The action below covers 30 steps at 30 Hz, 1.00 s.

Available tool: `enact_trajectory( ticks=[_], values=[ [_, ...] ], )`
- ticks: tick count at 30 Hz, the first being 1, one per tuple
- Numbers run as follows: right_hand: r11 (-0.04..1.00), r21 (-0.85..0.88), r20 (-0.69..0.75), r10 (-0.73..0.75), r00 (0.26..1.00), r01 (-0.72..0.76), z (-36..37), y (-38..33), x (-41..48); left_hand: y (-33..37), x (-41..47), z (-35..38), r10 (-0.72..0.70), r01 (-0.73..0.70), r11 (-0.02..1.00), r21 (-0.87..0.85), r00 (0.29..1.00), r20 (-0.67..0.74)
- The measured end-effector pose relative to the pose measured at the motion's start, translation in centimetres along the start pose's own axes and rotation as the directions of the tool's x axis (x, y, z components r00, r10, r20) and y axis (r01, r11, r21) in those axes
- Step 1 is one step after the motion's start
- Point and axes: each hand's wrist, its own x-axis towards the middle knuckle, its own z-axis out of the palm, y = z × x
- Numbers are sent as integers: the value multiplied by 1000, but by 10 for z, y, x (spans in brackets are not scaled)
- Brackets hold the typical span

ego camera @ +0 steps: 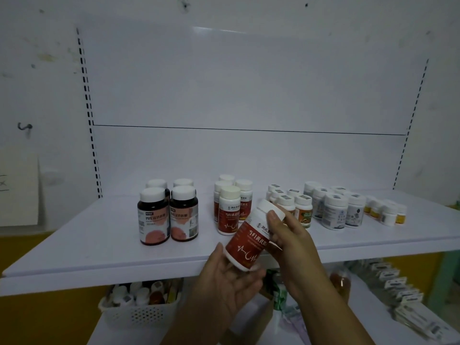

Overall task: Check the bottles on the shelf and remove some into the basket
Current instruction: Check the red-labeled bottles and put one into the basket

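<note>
standing by the white shelf (pixel 99 232), scanning l to r. a paper note (pixel 18 190) hangs on the wall at far left, w/ a small dark hook (pixel 25 127) above it. under the shelf's front edge, left of centre, sits a white perforated basket (pixel 139 312) w/ several bottles and packs in it. up on the shelf, four dark bottles (pixel 154 217) w/ pink labels and white caps stand upright in a tight block. next come the red-and-white bottles (pixel 229 210), upright and close together.

just in front of them, out past the shelf edge, is the held bottle (pixel 251 240). it's the same kind, tilted w/ its cap up and to the right. the left hand (pixel 224 282) is palm-up under the base, thumb along the side, fingers curled up round the bottom. the right hand (pixel 291 235) grips the upper part, thumb across the label just below the cap, other fingers wrapped behind.

right of the hands stand orange-label bottles (pixel 302 210), partly hidden by the right hand. then come bigger grey-label bottles (pixel 334 211), then small yellow-label jars (pixel 388 212) near the right end. on the lower level there's a green bottle (pixel 280 292), an amber bottle (pixel 341 282) and a row of flat boxes (pixel 398 290) at far right.
</note>
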Motion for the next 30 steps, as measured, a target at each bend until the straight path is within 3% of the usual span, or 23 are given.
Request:
enact_trajectory(
  ticks=[3, 8, 11, 13, 16, 18, 21, 25, 27, 30],
  values=[
    [999, -24, 28, 23, 999, -22, 0, -2, -2, 1, -2, -2, -12, 13, 999, -45, 1000, 11],
    [989, -151, 44, 7, 999, 0, 5, 1, -7, -4, 2, -3, 247, -248, 968, -36, 969, -33],
    [987, -155, 69, -20, 997, 31, 6, 1, -10, -9, 5, 2, 323, -323, 946, 11, 946, -3],
    [993, -116, 60, -23, 998, 29, 1, 1, -10, -8, 4, 6, 302, -302, 953, -4, 953, 16],
    [997, -74, 60, -21, 998, 25, -3, 2, -8, -3, -1, 11, 139, -130, 987, -93, 986, 89],
    [1000, -25, 46, -17, 999, 18, -2, 3, -7, -3, -1, 11, 101, -89, 989, -116, 989, 104],
    [996, -61, -26, -61, 998, 60, 2, 5, -7, -6, 3, 11, 268, -268, 963, -20, 963, 11],
    [982, -173, 6, -83, 997, 82, 8, 6, -9, -14, 13, 16, 463, -437, 880, 187, 877, -129],
    [989, -130, 7, -75, 997, 76, 5, 5, -8, -14, 14, 19, 467, -436, 877, 202, 873, -142],
    [997, -59, 17, -47, 999, 48, -3, 3, -5, -8, 13, 19, 333, -334, 943, -6, 941, -61]
  ],
)
